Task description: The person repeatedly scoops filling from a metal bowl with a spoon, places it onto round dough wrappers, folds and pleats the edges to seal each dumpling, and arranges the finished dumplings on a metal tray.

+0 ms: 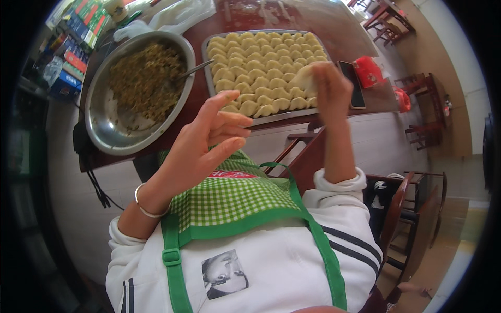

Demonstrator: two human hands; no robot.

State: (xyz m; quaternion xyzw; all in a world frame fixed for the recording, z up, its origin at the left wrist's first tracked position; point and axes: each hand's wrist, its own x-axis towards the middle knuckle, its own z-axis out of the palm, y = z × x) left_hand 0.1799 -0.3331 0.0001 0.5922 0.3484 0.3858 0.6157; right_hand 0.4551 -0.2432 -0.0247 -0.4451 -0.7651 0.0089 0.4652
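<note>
My left hand is raised in front of the apron, between the steel bowl and the tray. Nothing is in it, and its fingers are apart. My right hand, slightly blurred, is over the tray's right side. Its fingers pinch a pale piece of dough; whether this is a wrapper or a folded dumpling I cannot tell. Rows of folded dumplings cover the metal tray. To its left stands a large steel bowl of chopped filling, with a metal spoon leaning on the rim.
A dark phone and a red packet lie right of the tray. Plastic bags lie behind the bowl on the reddish wooden table. Boxes stand at the upper left. A wooden chair is at the right.
</note>
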